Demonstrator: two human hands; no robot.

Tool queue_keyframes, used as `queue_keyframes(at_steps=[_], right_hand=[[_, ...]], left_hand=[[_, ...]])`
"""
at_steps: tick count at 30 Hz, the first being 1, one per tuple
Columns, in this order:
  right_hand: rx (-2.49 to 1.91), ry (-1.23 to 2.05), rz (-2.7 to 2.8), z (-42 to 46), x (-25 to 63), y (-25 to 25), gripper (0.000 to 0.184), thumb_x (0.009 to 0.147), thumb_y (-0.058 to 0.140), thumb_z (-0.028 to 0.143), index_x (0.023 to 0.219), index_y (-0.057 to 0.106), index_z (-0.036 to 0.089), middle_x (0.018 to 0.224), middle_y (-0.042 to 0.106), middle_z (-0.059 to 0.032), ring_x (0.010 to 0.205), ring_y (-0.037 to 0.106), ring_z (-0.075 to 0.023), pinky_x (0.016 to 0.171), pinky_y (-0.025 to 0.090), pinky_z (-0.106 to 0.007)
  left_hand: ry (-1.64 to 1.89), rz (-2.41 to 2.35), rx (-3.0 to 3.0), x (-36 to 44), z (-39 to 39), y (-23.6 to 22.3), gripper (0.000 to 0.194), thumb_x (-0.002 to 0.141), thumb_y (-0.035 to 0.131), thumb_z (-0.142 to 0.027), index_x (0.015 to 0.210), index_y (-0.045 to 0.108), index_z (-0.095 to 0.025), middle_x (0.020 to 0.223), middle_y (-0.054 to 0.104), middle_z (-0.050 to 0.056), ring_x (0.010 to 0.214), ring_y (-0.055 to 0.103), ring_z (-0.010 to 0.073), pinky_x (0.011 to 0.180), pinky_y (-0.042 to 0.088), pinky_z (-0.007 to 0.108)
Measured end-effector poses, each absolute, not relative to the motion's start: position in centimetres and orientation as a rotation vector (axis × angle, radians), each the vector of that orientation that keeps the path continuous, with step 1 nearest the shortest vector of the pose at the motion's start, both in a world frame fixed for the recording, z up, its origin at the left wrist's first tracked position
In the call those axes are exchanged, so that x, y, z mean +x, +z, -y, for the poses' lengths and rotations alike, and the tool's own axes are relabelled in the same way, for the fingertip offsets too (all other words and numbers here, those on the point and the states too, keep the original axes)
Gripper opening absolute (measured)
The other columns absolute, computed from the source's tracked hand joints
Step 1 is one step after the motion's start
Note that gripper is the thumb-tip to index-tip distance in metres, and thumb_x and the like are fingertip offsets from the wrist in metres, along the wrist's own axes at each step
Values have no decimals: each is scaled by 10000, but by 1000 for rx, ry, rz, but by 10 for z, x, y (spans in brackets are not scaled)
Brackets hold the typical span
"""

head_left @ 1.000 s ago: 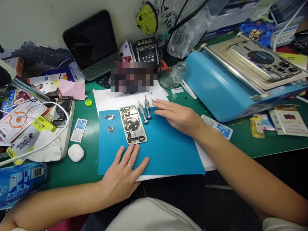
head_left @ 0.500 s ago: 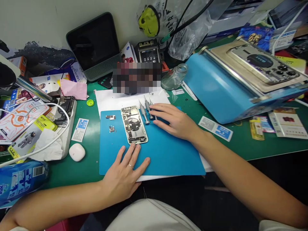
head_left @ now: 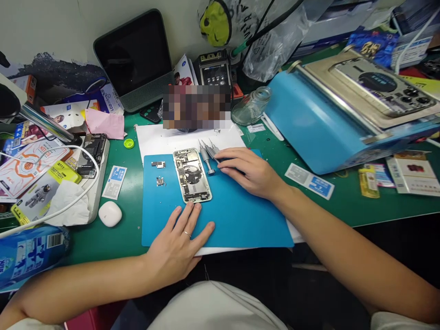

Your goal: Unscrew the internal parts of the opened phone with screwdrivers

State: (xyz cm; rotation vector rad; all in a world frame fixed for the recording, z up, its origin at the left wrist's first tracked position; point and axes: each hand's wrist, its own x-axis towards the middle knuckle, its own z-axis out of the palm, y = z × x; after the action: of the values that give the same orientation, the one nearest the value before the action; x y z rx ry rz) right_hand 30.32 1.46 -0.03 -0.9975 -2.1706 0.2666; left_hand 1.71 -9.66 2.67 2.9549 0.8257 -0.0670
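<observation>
An opened phone with its insides showing lies on a blue work mat. My left hand rests flat on the mat, fingers spread, fingertips at the phone's near end. My right hand lies to the right of the phone with its fingers curled onto a grey screwdriver. A second grey screwdriver lies next to it. Two small metal parts sit on the mat to the left of the phone.
A big blue machine stands at the right, a glass jar and a dark tablet at the back. Left are a second opened phone, a white cable, a white earbud case and packaging. A green mat covers the table.
My right hand has slid left across the mat from the far right of the screwdrivers and closed its fingers on one. My left hand has stayed put.
</observation>
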Motion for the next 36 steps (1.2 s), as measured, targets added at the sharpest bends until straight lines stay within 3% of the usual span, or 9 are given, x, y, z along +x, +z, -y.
queue_keyframes(at_steps=[10,20,29,36], right_hand=[[-995,675,1547,-4,301,3,118,982,575,362,1020,666,296,1111,767,-39,1100,722,-256,989,594,-456],[-948,808,1228,-18,321,-1,175,996,515,452,941,627,330,743,719,-16,798,734,-226,832,651,-398],[-928,926,1255,-14,308,0,345,905,594,635,1000,665,311,775,704,2,773,705,-219,797,627,-402],[-1130,839,1480,-9,306,-3,224,929,643,504,1001,696,298,884,756,-15,858,728,-219,801,593,-376]], left_hand=[[-56,-818,2921,17,98,26,794,963,574,-525,1590,248,-162,1638,204,283,1533,189,439,1204,173,535],[-52,-820,2907,17,98,27,792,964,573,-510,1590,236,-162,1645,170,288,1539,167,437,1207,153,529],[-56,-825,2924,17,98,24,835,947,593,-534,1599,219,-169,1651,152,283,1543,145,443,1208,104,546],[-57,-823,2934,17,97,28,767,969,558,-528,1584,269,-171,1637,209,283,1527,208,447,1194,125,559]])
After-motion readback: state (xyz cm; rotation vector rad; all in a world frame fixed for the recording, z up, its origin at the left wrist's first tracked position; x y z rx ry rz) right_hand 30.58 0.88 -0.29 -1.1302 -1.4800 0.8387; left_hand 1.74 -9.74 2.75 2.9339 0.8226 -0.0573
